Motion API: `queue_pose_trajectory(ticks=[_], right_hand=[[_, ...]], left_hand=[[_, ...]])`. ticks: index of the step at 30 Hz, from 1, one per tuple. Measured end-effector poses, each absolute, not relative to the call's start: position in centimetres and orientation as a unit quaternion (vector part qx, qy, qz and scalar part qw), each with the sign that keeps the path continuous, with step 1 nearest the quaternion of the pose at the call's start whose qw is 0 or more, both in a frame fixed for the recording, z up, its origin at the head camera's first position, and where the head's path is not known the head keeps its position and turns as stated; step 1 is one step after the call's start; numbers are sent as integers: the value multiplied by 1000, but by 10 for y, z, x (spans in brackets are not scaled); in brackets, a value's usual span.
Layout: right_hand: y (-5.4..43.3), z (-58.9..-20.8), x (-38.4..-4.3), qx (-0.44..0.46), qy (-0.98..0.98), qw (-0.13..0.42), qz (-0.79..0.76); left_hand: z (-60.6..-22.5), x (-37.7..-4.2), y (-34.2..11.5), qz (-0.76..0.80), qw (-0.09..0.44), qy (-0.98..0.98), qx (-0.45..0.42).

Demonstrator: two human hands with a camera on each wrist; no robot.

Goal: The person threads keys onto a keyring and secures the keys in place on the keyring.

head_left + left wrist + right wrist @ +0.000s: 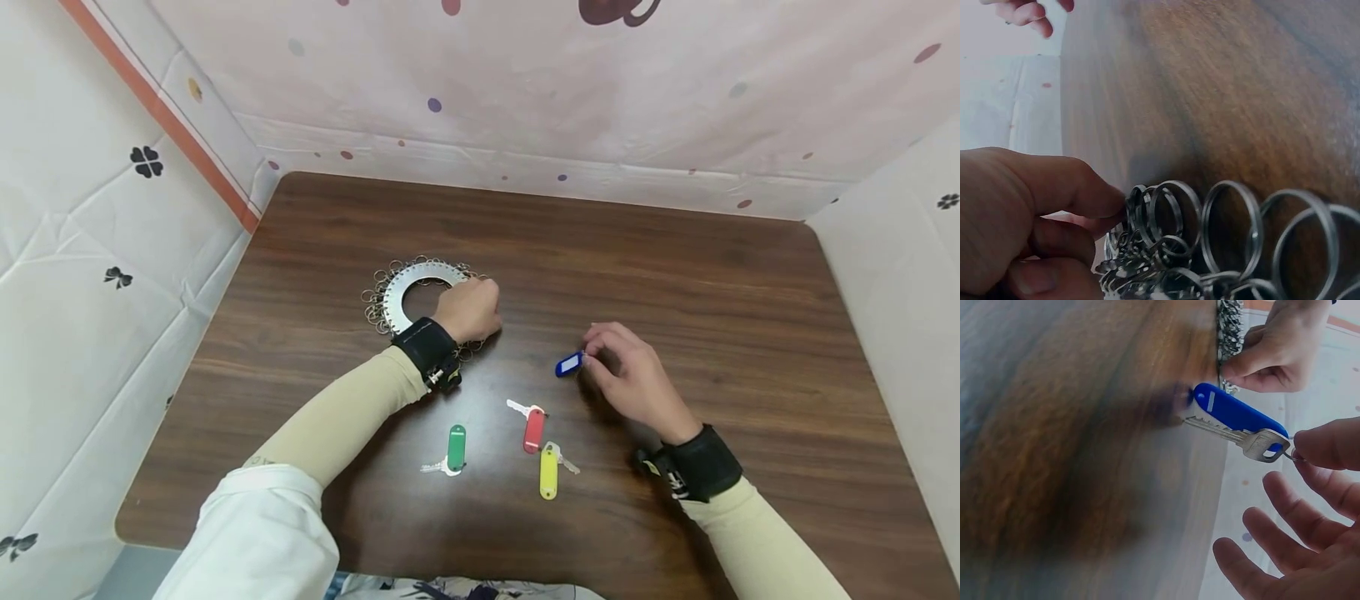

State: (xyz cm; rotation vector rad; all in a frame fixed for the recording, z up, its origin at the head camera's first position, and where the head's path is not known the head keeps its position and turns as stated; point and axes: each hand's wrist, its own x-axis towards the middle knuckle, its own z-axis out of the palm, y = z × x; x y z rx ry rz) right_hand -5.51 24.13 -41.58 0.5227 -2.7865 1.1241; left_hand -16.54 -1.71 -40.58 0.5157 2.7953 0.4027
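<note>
Blue key tag [568,364] is held over the wooden table [675,267], its split ring [1290,455] pinched by the right hand [636,377], other fingers spread; its silver key [1255,447] is shown only from the right wrist. Metal key-ring holder [393,302] is gripped at its edge by the curled left hand [471,308].

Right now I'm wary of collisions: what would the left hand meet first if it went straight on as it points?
For the left hand, the way looks free across the tabletop, likely up to the dotted backdrop; the blue tag seems off to the right. Depth is unclear.
</note>
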Motion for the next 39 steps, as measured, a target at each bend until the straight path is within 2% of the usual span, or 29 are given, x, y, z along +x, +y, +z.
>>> queue_pose_trajectory(ticks=[10,23,39], right_hand=[[234,-414,-61,163,-906,33,389],[220,-410,-78,133,-874,-39,465],[165,-411,-110,127,-833,-127,524]], left_hand=[[-412,-165,-11,118,120,972,164],[-401,-168,-20,242,173,946,129],[-410,-154,-63,370,91,905,191]])
